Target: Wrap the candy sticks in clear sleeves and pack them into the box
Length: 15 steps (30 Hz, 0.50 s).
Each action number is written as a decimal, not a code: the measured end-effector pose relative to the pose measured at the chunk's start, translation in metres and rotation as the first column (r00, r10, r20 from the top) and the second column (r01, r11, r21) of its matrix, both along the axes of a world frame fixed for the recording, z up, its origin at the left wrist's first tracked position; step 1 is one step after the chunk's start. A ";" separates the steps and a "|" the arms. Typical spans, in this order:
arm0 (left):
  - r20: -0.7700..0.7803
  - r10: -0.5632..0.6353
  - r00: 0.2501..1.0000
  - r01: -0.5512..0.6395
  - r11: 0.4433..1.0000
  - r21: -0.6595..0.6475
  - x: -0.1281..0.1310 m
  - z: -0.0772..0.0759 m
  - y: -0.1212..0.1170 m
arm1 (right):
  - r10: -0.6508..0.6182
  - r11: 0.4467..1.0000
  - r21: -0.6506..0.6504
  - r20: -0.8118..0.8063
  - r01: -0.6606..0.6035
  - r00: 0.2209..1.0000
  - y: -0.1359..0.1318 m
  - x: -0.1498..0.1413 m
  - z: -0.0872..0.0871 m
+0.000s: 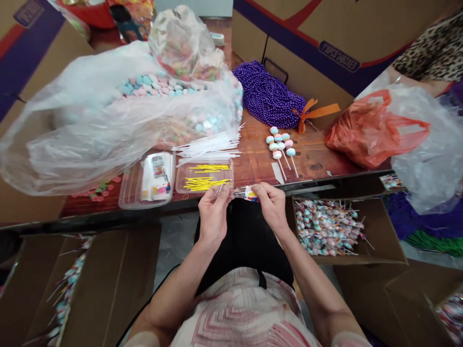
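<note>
Left hand [213,214] pinches one end of a printed clear wrapper [251,193], thumb against fingers; right hand [272,205] pinches the printed end, so it's strung between them just off the tabletop's [253,149] front edge, above my lap. Can't tell what's inside it, if anything. Risks: film looks thin and slick, so a hard pull could split it, and a lazy pinch could drop it on my lap or the floor. Tie tub [215,175] sits at the front edge near my left fingers; one knuckle bump could tip it and scatter the yellow ties [200,184]. Wrapper tub [130,185], left of it, same hazard from an elbow. Candy pops [281,146], bare, near the front edge right of centre, could roll off if brushed. Surface: worn reddish-brown wood; clear bag [72,149] of candies across the left part, loose white sticks [210,144] behind the tie tub, purple beads [267,94] toward the back, red bag [379,135] by the right corner. Room: tall carton [267,29] behind, boxes of wrapped pops [325,229] below the front edge, another person's arm [421,86] far right.
</note>
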<state>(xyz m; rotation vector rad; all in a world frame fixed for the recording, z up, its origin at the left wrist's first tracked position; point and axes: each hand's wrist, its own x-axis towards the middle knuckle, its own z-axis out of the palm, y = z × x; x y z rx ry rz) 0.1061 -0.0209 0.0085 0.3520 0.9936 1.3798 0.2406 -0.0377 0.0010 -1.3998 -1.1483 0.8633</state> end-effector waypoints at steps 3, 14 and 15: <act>0.008 0.091 0.996 -0.091 0.995 0.049 -0.001 0.001 0.009 | -0.148 0.988 0.084 0.205 0.134 0.967 0.019 0.018 -0.001; 0.182 -0.022 0.983 0.042 0.993 -0.107 -0.023 0.003 0.038 | -0.255 0.913 0.078 0.875 0.400 0.412 0.080 0.085 -0.047; 0.200 -0.019 0.980 0.045 0.991 -0.123 -0.024 0.004 0.039 | -0.273 0.909 0.081 0.856 0.409 0.438 0.079 0.084 -0.047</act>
